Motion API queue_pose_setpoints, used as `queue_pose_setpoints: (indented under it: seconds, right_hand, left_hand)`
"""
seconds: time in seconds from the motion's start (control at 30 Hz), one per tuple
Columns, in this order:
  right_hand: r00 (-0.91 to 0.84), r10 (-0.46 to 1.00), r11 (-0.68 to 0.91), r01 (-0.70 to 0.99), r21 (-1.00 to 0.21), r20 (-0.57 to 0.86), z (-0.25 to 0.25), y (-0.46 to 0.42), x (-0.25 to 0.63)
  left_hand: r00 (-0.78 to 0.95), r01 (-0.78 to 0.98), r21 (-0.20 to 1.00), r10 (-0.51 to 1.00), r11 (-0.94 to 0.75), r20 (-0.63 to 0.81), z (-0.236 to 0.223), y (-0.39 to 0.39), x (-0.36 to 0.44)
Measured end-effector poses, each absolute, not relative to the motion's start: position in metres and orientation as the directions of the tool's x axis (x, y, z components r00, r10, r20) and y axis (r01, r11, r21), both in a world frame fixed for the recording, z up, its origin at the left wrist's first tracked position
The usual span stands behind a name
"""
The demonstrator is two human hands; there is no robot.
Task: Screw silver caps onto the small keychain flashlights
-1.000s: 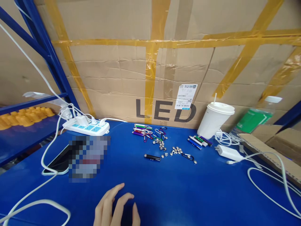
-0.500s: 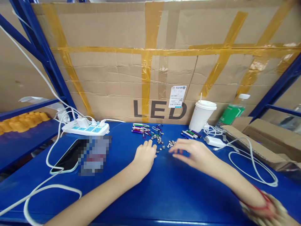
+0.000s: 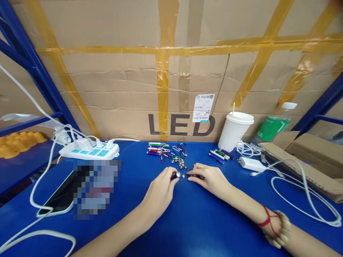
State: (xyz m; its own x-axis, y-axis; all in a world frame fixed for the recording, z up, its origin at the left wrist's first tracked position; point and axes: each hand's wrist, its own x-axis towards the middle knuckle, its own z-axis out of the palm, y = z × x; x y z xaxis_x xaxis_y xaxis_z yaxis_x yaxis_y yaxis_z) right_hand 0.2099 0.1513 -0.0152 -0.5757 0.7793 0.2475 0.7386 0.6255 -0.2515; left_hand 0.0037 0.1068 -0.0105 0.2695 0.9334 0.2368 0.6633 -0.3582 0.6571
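My left hand (image 3: pixel 159 187) pinches a small dark metal tube (image 3: pixel 177 175), whose round silver end faces right. Opposite it, my right hand (image 3: pixel 213 178) has its thumb and fingers closed around a small dark piece (image 3: pixel 197 176), mostly covered by the fingers. On the table between the two hands lies a single small silver disc (image 3: pixel 183 176). Just behind is a loose cluster of small silver button-like pieces (image 3: pixel 181 165). Several colourful carabiner clips (image 3: pixel 175 149) lie beyond these, beside slim metallic tubes (image 3: pixel 157 149). More coloured tubes (image 3: pixel 219 155) sit behind my right hand.
A white lidded cup (image 3: pixel 234 130) and a green-labelled bottle (image 3: pixel 274 123) stand at the back right, near a charger (image 3: pixel 252 164) and an open carton (image 3: pixel 305 169). On the left are a power strip (image 3: pixel 92 151), a phone (image 3: pixel 61 191) and loose cables. A large cardboard box (image 3: pixel 128 89) walls the back.
My right hand has closed from a loose, spread pose onto a dark piece. My left hand has turned, showing the tube's silver end. The camera view has shifted slightly.
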Motion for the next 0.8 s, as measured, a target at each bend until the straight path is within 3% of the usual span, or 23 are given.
queue_pose_setpoints:
  seconds: [0.13, 0.27, 0.5, 0.7, 0.8]
  right_hand:
    - [-0.511, 0.83, 0.558, 0.76, -0.332, 0.225, -0.017, 0.153, 0.213]
    - [-0.508, 0.821, 0.57, 0.75, -0.335, 0.26, -0.019, 0.153, 0.21]
    - [-0.623, 0.678, 0.726, 0.65, -0.225, 0.389, -0.022, 0.15, 0.207]
    - [-0.623, 0.654, 0.745, 0.629, -0.221, 0.429, -0.019, 0.147, 0.196]
    - [-0.607, 0.672, 0.734, 0.621, -0.274, 0.425, -0.017, 0.144, 0.19]
  left_hand:
    - [0.205, 0.586, 0.753, 0.954, -0.298, 0.217, -0.014, 0.111, 0.002]
    - [0.168, 0.539, 0.797, 0.962, -0.272, 0.215, -0.015, 0.114, 0.001]
    - [0.252, 0.484, 0.778, 0.916, -0.4, 0.314, -0.021, 0.112, 0.004]
    - [0.301, 0.467, 0.786, 0.908, -0.406, 0.291, -0.023, 0.101, 0.011]
    - [0.328, 0.452, 0.788, 0.899, -0.419, 0.29, -0.023, 0.095, 0.014]
